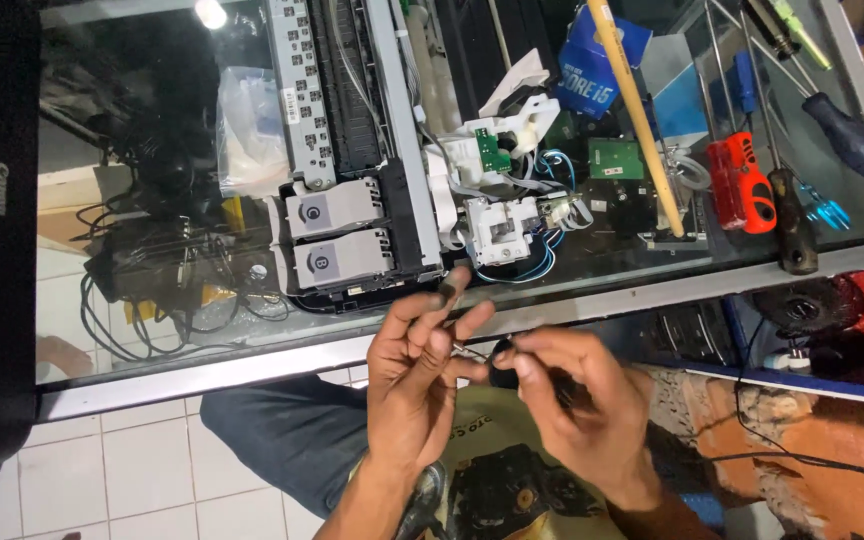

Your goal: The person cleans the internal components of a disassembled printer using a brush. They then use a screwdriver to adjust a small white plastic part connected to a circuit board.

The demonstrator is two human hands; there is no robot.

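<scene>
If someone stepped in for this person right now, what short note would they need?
Left hand: raised in front of the glass counter's edge, fingertips pinching a small dark part.
Right hand: beside it, fingers closed on a small black piece; a thin wire seems to run between the hands.
Opened printer: lies on the counter, covers off, two grey ink cartridges exposed, loose white parts and wires beside them.
Screwdrivers: at the right, untouched.
Printer is not reassembled.

White tiled floor (pixel 142 470) under a glass-topped counter (pixel 652 285), lamp glare (pixel 211 13) on the glass.
</scene>
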